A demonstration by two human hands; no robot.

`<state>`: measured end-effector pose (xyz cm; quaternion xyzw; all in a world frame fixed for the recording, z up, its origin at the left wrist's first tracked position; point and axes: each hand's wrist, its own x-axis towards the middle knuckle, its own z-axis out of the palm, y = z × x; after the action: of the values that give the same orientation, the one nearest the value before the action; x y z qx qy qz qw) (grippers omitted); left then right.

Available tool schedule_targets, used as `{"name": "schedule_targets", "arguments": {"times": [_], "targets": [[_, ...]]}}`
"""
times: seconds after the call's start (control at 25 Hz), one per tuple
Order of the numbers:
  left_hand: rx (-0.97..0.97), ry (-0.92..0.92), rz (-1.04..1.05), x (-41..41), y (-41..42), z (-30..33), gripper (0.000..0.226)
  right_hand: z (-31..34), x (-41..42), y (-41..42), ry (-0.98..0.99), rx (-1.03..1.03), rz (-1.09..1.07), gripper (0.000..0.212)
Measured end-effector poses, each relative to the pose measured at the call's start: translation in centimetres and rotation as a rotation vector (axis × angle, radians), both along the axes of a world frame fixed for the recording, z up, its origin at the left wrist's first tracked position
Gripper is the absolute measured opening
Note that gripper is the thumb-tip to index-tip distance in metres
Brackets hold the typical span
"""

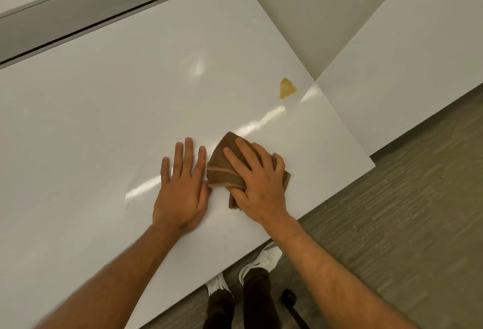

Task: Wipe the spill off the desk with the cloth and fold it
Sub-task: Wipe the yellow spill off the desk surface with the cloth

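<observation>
Head view: right hand [257, 179] flat on the brown cloth [224, 169], left hand [183, 184] spread on the desk [104, 119] — slide toward the yellow spill [287, 89] by the right edge, keeping even pressure.

The right hand [257, 179] is covering most of the brown cloth [222, 169], hiding its middle and how its layers are lying; only edges are peeking out around the fingers. The left hand [183, 187] is hiding the patch of desk [104, 119] under its palm. Both forearms are running off the bottom edge. Below the hands, the desk edge is cutting off the shoes [264, 258] and dark trouser legs [256, 300]. A black object [290, 300] beside them is too cropped to identify.
</observation>
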<state>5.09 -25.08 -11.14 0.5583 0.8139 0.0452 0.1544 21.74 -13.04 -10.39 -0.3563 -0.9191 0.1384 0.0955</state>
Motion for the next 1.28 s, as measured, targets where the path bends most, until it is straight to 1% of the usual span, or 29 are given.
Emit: {"name": "schedule_targets", "arguments": {"times": [0.12,0.24,0.36,0.4,0.44,0.48,0.56,0.64,0.72,0.76,0.8,0.84,0.92,0.96,1.04,1.12,1.24,1.28], "targets": [[0.0,0.011,-0.014,0.1,0.0,-0.1,0.069,-0.5,3.0,-4.6,0.002,0.031,0.002,0.062],[-0.005,0.013,-0.014,0.1,-0.1,-0.1,0.07,-0.6,5.3,-7.3,0.013,0.036,0.136,0.063],[-0.014,0.022,-0.015,0.1,0.1,0.1,0.072,0.5,6.9,-6.5,0.004,0.031,0.301,0.069],[-0.017,0.021,-0.008,0.0,0.2,0.2,0.072,0.8,7.2,-5.6,0.043,0.006,0.298,0.072],[-0.02,0.018,-0.002,0.1,0.2,0.4,0.073,1.3,7.4,-4.4,0.117,-0.045,0.233,0.075],[-0.021,0.017,0.001,0.1,0.2,0.4,0.073,1.9,7.5,-3.0,0.208,-0.118,0.12,0.077],[-0.02,0.021,0.006,0.2,0.2,0.4,0.073,3.4,7.6,0.2,0.388,-0.252,-0.137,0.07],[-0.017,0.012,0.008,0.2,0.1,0.4,0.073,4.6,7.6,3.6,0.519,-0.283,-0.307,0.062],[-0.022,0.012,0.008,0.2,-0.1,0.3,0.074,5.0,7.5,7.0,0.587,-0.295,-0.413,0.057],[-0.023,0.013,0.008,0.3,-0.1,0.3,0.074,4.9,7.2,8.6,0.574,-0.299,-0.461,0.054],[-0.023,0.013,0.008,0.3,-0.1,0.3,0.074,4.6,6.8,9.9,0.51,-0.305,-0.505,0.054],[-0.018,0.012,0.011,0.3,-0.1,0.3,0.075,4.1,6.3,11.0,0.382,-0.293,-0.536,0.057],[-0.01,0.006,0.014,0.3,-0.1,0.2,0.075,2.6,5.1,11.4,0.065,-0.168,-0.544,0.065],[-0.01,0.006,0.012,0.3,0.0,0.2,0.075,2.0,4.5,11.4,-0.011,-0.099,-0.54,0.067],[-0.013,0.015,0.009,0.2,0.0,0.2,0.075,1.5,3.5,11.9,-0.002,-0.061,-0.563,0.068],[-0.016,0.017,0.008,0.2,-0.1,0.2,0.075,1.4,2.2,13.3,0.074,-0.108,-0.596,0.065],[-0.006,0.006,0.01,0.2,-0.1,0.2,0.075,1.9,0.0,16.4,0.306,-0.312,-0.65,0.056],[-0.004,0.002,0.012,0.2,-0.1,0.3,0.076,2.1,-0.7,17.0,0.356,-0.36,-0.637,0.054]]}}
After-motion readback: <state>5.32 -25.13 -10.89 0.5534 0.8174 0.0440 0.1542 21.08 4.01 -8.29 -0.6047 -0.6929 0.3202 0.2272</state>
